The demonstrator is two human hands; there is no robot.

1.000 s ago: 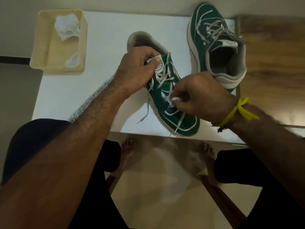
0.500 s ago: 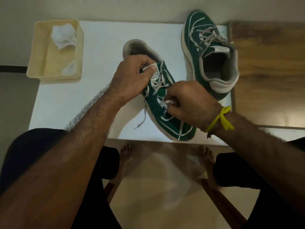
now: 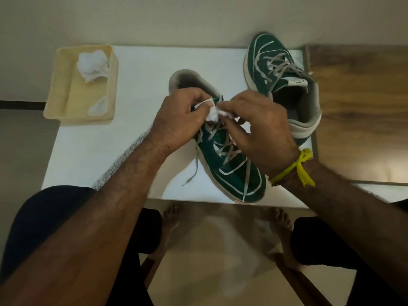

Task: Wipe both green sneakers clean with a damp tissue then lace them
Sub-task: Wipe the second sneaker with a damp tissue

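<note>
Now right hand (image 3: pixel 260 131) has moved up from mid-laces to the tongue, pinching the tissue (image 3: pixel 215 113) against left hand (image 3: pixel 181 122), which grips the tongue. Near sneaker (image 3: pixel 234 173): green, grey laces loose, one end trailing. Second sneaker (image 3: pixel 284 85) behind-right. White table (image 3: pixel 136 85), cream tray (image 3: pixel 64 89) at left.

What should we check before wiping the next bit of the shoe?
1. Left hand holds the near sneaker by its tongue: ok.
2. Right hand pinches the tissue: ok.
3. Tissue damp enough: cannot tell.
4. Near sneaker rests fully on the table: not ok, its toe reaches the front edge.
5. Laces tied: not ok, one end hangs loose.
6. Far sneaker clear of the hands: ok.
</note>
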